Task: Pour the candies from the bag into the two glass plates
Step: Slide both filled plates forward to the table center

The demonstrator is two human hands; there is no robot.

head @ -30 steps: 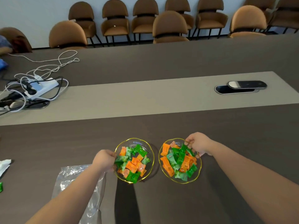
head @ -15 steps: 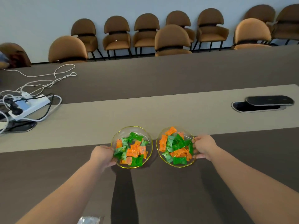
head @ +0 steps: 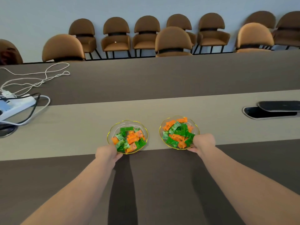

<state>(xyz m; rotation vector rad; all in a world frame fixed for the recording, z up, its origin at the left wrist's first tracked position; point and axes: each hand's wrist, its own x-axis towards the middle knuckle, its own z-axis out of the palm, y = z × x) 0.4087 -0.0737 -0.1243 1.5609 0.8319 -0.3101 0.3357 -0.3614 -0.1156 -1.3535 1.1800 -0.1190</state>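
Left hand (head: 106,153) grips the left plate's (head: 112,131) near rim; right hand (head: 203,142) likewise the right plate (head: 195,127). Fingers closed on thin, brittle, likely slippery glass; wrapped candies (head: 129,138) are light and loose.

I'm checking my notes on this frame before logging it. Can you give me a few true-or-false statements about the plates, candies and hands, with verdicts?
1. Each hand holds one plate by its near rim. True: the left hand is on the left plate, the right hand on the right plate.
2. Both plates are empty. False: both hold orange and green candies.
3. The plates sit on the light strip of the table. True.
4. The plates are stacked. False: they stand side by side, apart.
5. The bag lies between the plates. False: no bag is in view.
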